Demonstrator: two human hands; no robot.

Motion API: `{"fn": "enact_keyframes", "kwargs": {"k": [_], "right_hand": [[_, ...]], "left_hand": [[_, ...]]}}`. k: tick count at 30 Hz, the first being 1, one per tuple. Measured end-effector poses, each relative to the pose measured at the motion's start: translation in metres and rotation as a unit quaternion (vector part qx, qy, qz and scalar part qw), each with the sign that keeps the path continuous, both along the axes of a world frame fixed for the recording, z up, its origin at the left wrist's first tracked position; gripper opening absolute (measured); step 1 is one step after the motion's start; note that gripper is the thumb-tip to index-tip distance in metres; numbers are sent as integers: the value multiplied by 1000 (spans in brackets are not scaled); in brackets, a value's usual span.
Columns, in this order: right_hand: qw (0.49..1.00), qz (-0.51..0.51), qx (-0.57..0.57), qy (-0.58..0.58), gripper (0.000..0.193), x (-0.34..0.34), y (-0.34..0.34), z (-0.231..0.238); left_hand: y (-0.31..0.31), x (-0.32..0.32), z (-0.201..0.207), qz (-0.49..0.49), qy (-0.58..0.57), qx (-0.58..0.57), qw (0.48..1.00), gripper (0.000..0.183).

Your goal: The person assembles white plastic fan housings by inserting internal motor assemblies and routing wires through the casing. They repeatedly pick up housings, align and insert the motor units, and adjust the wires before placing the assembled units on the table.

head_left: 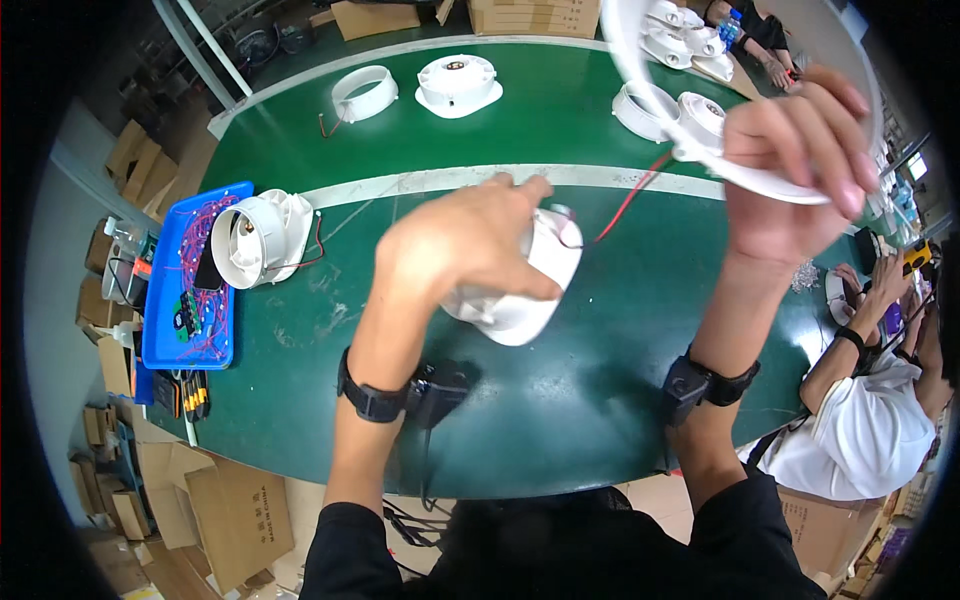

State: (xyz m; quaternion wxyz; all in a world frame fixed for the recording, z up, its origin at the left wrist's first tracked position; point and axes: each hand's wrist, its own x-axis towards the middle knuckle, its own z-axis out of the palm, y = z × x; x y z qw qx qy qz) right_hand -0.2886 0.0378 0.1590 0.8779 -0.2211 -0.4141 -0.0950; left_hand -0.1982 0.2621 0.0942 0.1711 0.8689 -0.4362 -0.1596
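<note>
My left hand (465,240) is closed over a white plastic fan housing (545,300) on the green table, its thumb along the near side and its fingers at the far side. The hand covers much of the housing's middle. Up at the right, my right hand (790,150) grips the rim of a white plastic ring (650,110), lifted off the table and close to the camera. A thin red wire (632,198) runs between the ring and the housing.
A blue tray (150,335) holding wires and a green circuit board stands at the left, beside a white fan unit (240,240). Further off are a white ring (365,95) and another fan unit (457,85). A co-worker (850,430) sits at the right, another person (770,50) at the far right.
</note>
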Motion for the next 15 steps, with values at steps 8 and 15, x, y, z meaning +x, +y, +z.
{"fn": "enact_keyframes", "kwargs": {"k": [8, 15], "right_hand": [[953, -281, -117, 3, 20, -14, -8, 10], [801, -346, -457, 171, 32, 5, 31, -6]], "left_hand": [[26, 70, -30, 38, 55, 92, 993, 79], [36, 74, -26, 31, 35, -12, 999, 56]]}}
